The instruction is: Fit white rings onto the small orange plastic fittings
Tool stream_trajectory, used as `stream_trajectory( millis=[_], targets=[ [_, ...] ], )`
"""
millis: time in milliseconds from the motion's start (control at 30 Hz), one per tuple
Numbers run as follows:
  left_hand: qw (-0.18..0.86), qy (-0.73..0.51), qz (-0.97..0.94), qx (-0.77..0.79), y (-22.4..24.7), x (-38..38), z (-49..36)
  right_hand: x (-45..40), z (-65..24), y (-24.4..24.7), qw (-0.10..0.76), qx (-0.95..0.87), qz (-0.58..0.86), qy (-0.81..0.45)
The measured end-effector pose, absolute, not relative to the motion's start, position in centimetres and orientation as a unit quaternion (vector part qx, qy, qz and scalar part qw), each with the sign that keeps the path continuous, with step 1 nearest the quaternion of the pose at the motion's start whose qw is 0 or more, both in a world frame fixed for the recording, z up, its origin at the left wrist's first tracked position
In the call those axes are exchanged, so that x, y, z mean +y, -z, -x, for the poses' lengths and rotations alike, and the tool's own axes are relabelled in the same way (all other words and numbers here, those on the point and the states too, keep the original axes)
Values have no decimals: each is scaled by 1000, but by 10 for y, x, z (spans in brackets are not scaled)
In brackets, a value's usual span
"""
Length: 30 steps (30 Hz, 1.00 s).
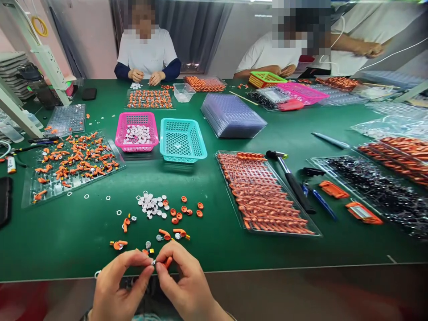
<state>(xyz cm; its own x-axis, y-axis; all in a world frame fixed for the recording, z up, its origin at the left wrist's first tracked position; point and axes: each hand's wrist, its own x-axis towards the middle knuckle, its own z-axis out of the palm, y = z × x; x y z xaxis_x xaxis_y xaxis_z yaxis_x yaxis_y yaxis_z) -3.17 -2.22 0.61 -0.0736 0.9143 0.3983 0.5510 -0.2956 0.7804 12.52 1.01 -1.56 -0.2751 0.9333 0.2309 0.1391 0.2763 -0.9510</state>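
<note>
My right hand (pixel 187 276) pinches an orange earphone housing (pixel 168 262) just over the table's front edge. The fingertips of my left hand (pixel 122 278) are closed on a small silvery part (pixel 153 263) that meets the housing; its exact kind is too small to make out. Just beyond my fingers lie several orange earphone housings with round parts attached, such as this housing (pixel 119 244) at the left. Farther back are a pile of white round discs (pixel 152 205) and several loose orange round caps (pixel 179 216).
A pink basket (pixel 137 147) holds white pieces; a turquoise basket (pixel 183 158) stands beside it. Orange parts fill trays at left (pixel 76 160) and right (pixel 267 196). A hammer (pixel 294 183) lies right of the latter. Clear trays (pixel 230 116) are stacked behind. Other people sit across the table.
</note>
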Motion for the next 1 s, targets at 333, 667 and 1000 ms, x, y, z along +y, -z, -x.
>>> stream_trajectory(
  millis=[333,667,1000],
  targets=[
    [202,-450,-692,526,-13,-15,29,17,-123,6,394,-451,376,-707],
    [160,-437,-699,543,-16,-10,23,11,-117,20,402,-355,355,-766],
    [143,-420,-716,539,-19,-10,21,9,-115,20,408,-269,329,-808]
  ],
)
